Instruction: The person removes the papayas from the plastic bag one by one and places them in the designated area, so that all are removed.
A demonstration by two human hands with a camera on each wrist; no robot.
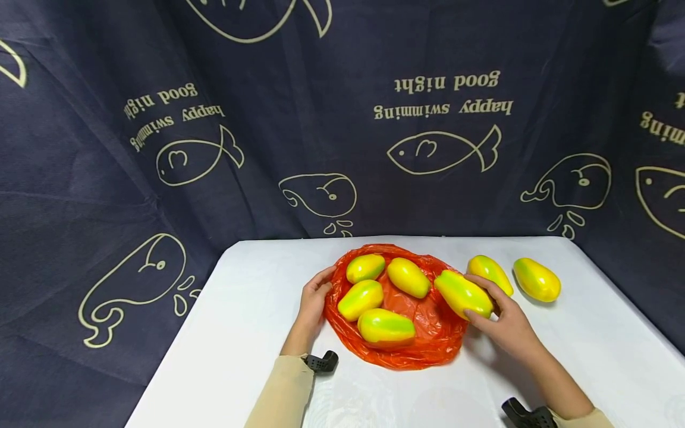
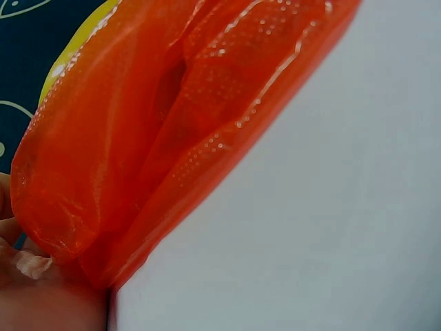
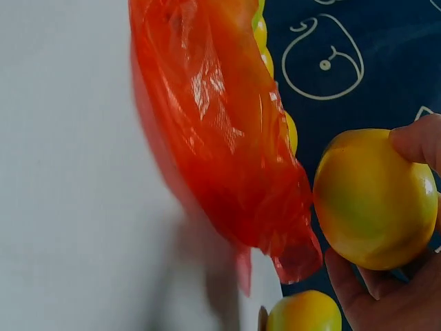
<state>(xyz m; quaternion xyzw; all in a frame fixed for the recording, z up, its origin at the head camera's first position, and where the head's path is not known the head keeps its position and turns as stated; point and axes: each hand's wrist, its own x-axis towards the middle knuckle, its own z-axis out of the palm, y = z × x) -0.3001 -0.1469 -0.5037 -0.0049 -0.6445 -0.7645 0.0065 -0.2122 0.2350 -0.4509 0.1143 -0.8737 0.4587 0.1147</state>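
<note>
The yellow-green fruit (image 1: 463,294) you are holding is in your right hand (image 1: 508,324), raised at the right edge of the red plastic bag (image 1: 401,359), its far end pointing in toward the bag's mouth. Your right hand is curved only as far as the fruit's girth allows, with the thumb on the near side and the fingers round the far side; the right wrist view shows it gripped just beside the bag's rim, though you cannot tell whether fruit and plastic touch. Your left hand (image 1: 313,303) is across the bag from that fruit, nearly closed, holding the left rim between thumb and fingers, with its fingertips partly hidden by the plastic. Between your hands the bag spreads wide open and has four more fruits inside: one at the back left (image 1: 365,268), one at the back middle (image 1: 409,277), one at the left (image 1: 361,300), nearest your left hand, and one at the front (image 1: 386,327). Beyond your right fingers a loose fruit (image 1: 490,274) lies on the white desk (image 1: 235,315), and another loose fruit (image 1: 537,279) rests farther right, near it. A dark cloth (image 1: 332,71) with pale fish drawings hangs behind the desk.
</note>
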